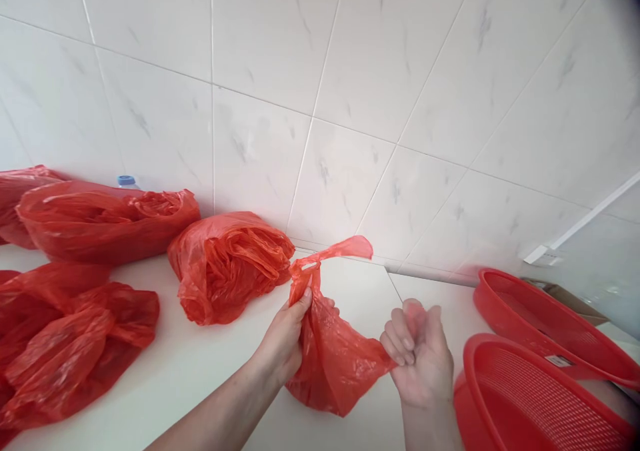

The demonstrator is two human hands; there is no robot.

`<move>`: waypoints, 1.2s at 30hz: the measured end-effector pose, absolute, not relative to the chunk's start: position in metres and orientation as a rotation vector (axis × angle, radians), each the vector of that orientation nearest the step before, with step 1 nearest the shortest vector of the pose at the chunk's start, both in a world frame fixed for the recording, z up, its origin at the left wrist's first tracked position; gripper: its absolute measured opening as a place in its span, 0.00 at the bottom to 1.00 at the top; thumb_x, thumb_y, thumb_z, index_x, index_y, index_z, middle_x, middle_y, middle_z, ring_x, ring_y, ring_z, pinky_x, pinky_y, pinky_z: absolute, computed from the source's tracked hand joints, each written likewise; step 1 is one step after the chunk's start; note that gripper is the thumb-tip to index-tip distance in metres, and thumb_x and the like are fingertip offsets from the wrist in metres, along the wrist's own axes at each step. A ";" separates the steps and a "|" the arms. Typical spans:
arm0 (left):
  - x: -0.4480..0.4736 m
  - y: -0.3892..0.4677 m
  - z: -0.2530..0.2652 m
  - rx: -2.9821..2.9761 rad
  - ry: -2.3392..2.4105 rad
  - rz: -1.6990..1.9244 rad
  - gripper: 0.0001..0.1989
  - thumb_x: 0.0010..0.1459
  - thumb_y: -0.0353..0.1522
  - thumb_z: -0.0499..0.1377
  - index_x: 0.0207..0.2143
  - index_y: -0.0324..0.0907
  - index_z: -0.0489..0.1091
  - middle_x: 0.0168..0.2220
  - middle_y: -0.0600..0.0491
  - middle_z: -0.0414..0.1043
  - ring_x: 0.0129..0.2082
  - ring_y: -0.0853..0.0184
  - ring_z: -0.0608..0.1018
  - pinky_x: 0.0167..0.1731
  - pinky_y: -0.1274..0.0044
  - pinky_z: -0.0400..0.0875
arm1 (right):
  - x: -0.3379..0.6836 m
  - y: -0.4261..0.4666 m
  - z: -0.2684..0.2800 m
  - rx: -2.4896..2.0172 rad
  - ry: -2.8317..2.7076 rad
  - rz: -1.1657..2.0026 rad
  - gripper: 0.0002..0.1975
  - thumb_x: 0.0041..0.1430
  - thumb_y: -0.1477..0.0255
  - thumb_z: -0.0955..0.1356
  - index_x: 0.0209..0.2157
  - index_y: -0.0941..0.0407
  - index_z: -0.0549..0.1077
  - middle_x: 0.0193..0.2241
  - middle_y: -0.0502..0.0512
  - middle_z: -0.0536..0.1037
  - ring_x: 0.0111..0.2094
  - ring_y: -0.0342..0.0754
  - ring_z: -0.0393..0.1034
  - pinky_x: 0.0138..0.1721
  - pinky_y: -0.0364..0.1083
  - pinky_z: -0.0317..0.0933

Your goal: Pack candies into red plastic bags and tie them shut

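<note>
Bright, diffuse light fills the view, its source out of frame; the tiled wall (260,157) looks pale and the bench (200,364) nearly washed out. Shadows are soft and faint. Small glints speckle the held red bag (345,364), and a pinkish reflection tints the wall's lower right. The right hand (425,361) is slightly blurred — the left hand (285,341) looks crisper. Wide-angle distortion stretches the red baskets (467,397) — and darkness clips the top right corner.

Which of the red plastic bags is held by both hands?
The bag stretched between the left hand and right hand; the other bags lie bunched on the table farther left, in neither hand.
</note>
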State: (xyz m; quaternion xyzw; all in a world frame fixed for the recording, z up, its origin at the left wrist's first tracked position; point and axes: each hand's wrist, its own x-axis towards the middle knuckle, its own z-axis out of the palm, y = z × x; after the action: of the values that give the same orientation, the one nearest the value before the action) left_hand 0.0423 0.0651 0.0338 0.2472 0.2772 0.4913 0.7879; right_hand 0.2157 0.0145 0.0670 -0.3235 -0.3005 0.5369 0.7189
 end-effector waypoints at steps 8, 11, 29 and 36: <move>0.049 0.055 0.035 0.623 0.569 1.032 0.20 0.56 0.42 0.58 0.18 0.42 0.57 0.14 0.62 0.55 0.14 0.76 0.63 0.18 0.82 0.63 | 0.174 0.009 0.072 -1.312 -1.308 1.302 0.30 0.54 0.56 0.68 0.56 0.53 0.63 0.22 0.45 0.65 0.22 0.38 0.58 0.22 0.37 0.57; 0.051 0.050 0.041 0.849 0.540 0.926 0.17 0.58 0.42 0.55 0.22 0.42 0.61 0.15 0.59 0.61 0.15 0.73 0.66 0.18 0.79 0.63 | 0.169 0.013 0.067 -1.306 -1.426 1.281 0.21 0.56 0.57 0.67 0.46 0.56 0.69 0.23 0.47 0.66 0.24 0.39 0.59 0.24 0.39 0.60; 0.051 0.045 0.022 1.924 0.736 1.247 0.24 0.44 0.21 0.62 0.43 0.49 0.69 0.58 0.50 0.55 0.57 0.57 0.63 0.52 0.66 0.64 | 0.174 0.033 0.043 -1.231 -0.777 1.200 0.13 0.53 0.61 0.69 0.26 0.56 0.69 0.16 0.43 0.59 0.17 0.36 0.50 0.16 0.38 0.42; 0.051 0.052 0.012 1.598 0.823 1.238 0.06 0.57 0.27 0.55 0.27 0.43 0.63 0.52 0.49 0.61 0.55 0.59 0.65 0.51 0.68 0.62 | 0.192 0.032 0.039 -1.169 -0.888 1.259 0.17 0.54 0.58 0.68 0.24 0.56 0.64 0.16 0.44 0.63 0.15 0.36 0.49 0.19 0.41 0.43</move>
State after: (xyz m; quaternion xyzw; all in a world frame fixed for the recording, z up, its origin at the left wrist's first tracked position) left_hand 0.0514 0.0520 0.0123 0.6496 0.3346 0.5032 0.4613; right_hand 0.1921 0.0316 0.0394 -0.4975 -0.3779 0.5359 0.5679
